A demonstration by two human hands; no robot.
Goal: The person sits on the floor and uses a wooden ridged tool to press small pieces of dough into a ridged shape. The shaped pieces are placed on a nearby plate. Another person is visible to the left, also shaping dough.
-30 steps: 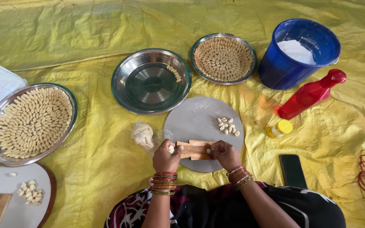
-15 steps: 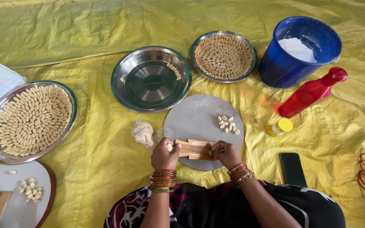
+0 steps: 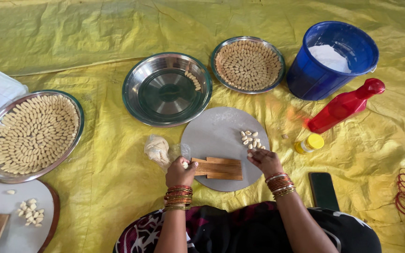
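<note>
With our left hand (image 3: 180, 171) pinching a dough bit at the ridged board (image 3: 219, 168), our right hand (image 3: 264, 160), fingers narrow, should pick one piece (image 3: 251, 140) cleanly.

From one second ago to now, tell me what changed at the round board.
The right hand left the ridged wooden block and moved right to the small dough pieces. The left hand stays at the block's left end. Trays and bucket unmoved.
</note>
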